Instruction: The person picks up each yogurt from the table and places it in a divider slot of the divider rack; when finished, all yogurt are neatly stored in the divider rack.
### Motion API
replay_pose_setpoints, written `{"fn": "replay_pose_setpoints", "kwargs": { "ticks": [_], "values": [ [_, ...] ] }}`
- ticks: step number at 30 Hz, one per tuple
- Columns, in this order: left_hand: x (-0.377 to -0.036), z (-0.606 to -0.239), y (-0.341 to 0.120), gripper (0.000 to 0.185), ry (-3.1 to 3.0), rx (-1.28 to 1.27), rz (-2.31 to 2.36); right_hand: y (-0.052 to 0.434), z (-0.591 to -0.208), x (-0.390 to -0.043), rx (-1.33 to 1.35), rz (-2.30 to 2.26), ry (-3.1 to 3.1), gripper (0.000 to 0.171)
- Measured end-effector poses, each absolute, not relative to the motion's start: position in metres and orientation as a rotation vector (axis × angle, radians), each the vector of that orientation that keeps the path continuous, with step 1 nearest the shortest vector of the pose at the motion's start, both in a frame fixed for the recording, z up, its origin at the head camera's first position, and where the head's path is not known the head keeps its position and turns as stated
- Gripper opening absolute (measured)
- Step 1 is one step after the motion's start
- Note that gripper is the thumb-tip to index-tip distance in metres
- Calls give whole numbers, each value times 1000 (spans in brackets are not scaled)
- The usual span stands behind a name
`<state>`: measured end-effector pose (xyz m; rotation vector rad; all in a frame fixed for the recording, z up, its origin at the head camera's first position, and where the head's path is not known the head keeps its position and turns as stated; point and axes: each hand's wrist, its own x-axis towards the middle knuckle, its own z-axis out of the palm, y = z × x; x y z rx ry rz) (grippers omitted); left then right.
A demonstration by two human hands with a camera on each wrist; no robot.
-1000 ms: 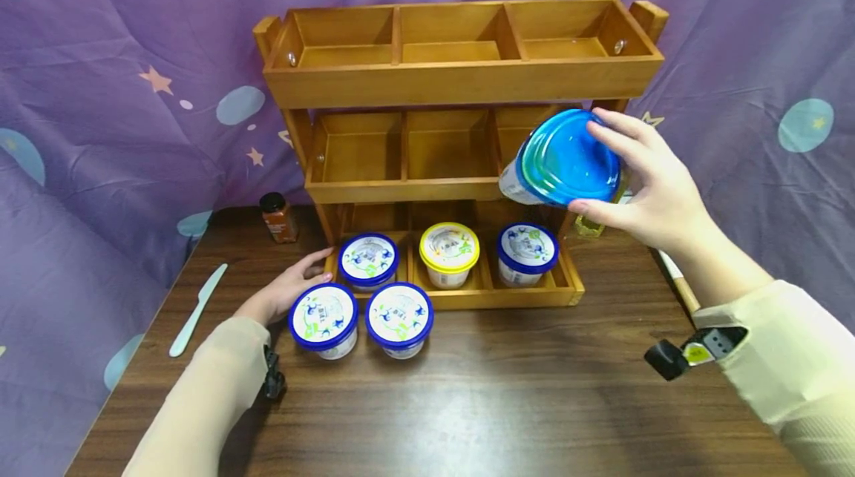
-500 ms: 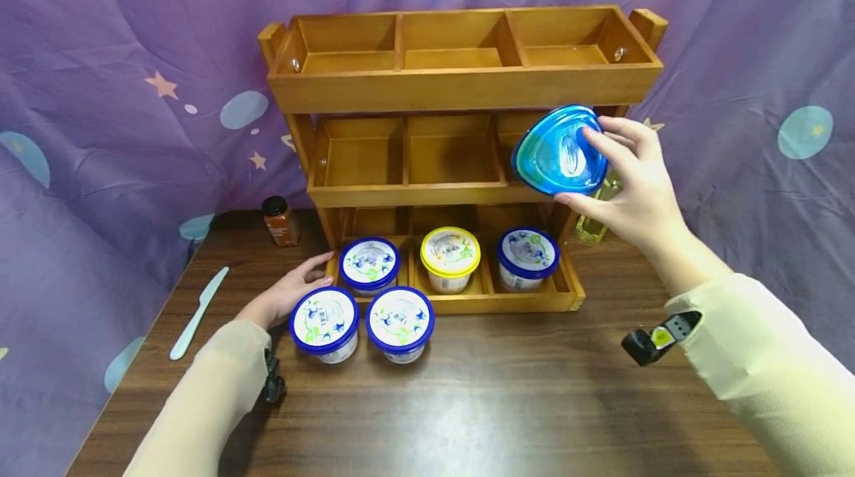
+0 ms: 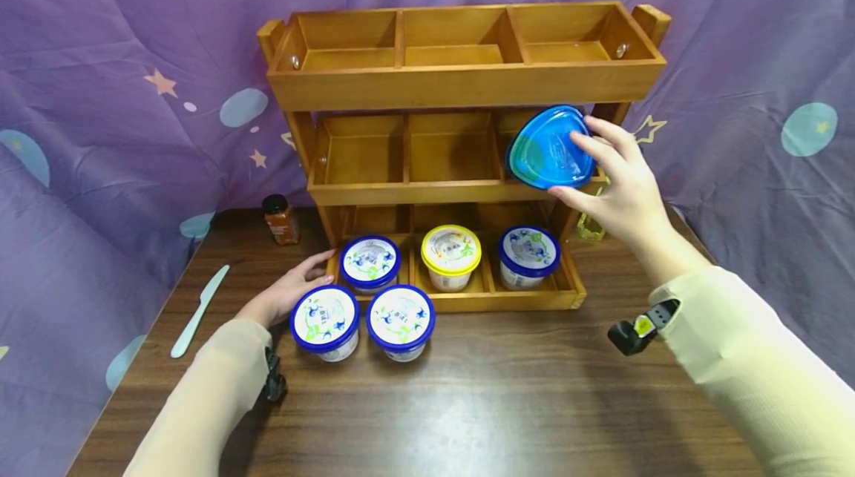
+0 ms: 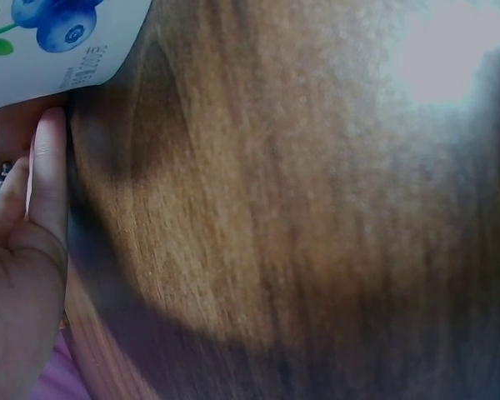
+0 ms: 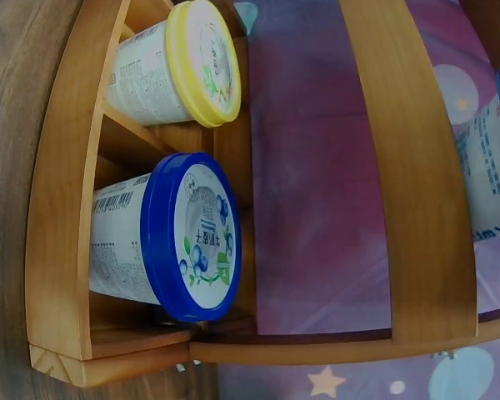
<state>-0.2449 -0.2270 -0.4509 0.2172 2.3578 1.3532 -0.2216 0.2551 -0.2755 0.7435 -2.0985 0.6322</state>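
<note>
1. Head view: three-tier wooden rack (image 3: 461,84) stands at back of desk (image 3: 467,403), before purple star-print cloth (image 3: 113,91). Used as landmark below.
2. Right hand (image 3: 617,191) clamped on tilted tub with light blue lid (image 3: 551,149), fingers over lid top, thumb under lower edge. Tub held at right compartment of rack's middle tier, lid facing camera; not yet seated upright, whether its base touches the tier floor cannot be told.
3. Rack's bottom tier full: dark-blue-lid tub (image 3: 369,263) left, yellow-lid tub (image 3: 450,255) centre, second dark-blue-lid tub (image 3: 528,254) right. Right wrist view confirms the yellow (image 5: 183,67) and blue (image 5: 171,237) tubs sitting in adjoining compartments.
4. Rack's middle tier: left and centre compartments bare. Top tier: all three compartments bare.
5. Two more dark-blue-lid tubs stand on desk just before rack's left front: front-left tub (image 3: 323,321), front-right tub (image 3: 400,320), side by side, nearly touching.
6. Left hand (image 3: 283,291) lies relaxed on desk, fingers loosely extended, beside front-left tub and rack's lower left corner. Left wrist view shows fingers (image 4: 46,171) against that tub's wall; no grip seen.
7. Judgement on progress: three tubs shelved, fourth being placed, two left on desk. Roughly halfway, if remaining tubs go into rack.
8. Also left of rack: spice jar (image 3: 279,219) and pale plastic knife (image 3: 198,310), both untouched.
</note>
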Motion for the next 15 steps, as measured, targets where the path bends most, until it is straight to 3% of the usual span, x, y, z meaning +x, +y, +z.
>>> {"fn": "replay_pose_setpoints", "kwargs": {
  "ticks": [7,15],
  "values": [
    [-244,-451,-226,69,2362,220,1346,255,-277,-230,567,793,-2188,61],
    [-243,-449,-225,68,2342,225,1372,251,-271,-234,383,965,-2250,56]
  ]
}}
